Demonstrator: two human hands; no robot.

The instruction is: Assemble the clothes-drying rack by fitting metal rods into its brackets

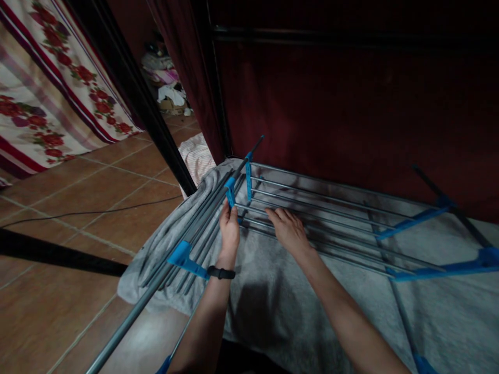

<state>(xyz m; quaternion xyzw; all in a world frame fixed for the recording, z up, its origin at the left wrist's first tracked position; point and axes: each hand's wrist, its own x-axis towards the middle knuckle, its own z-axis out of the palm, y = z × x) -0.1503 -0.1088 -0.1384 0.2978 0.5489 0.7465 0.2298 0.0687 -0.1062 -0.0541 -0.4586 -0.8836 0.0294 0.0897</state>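
Observation:
A metal drying rack [335,208] with grey rods and blue plastic joints stands in front of me, with a grey towel [273,301] draped under and over it. My left hand [228,228] is closed around a rod beside a blue joint [231,191] at the rack's left end. A black band sits on that wrist. My right hand [286,228] lies flat on the rods with its fingers spread, holding nothing.
A dark red wardrobe wall [351,104] rises right behind the rack. Brown floor tiles [97,197] with a black cable lie to the left. A floral curtain [47,88] hangs at far left. Clothes are piled in the back.

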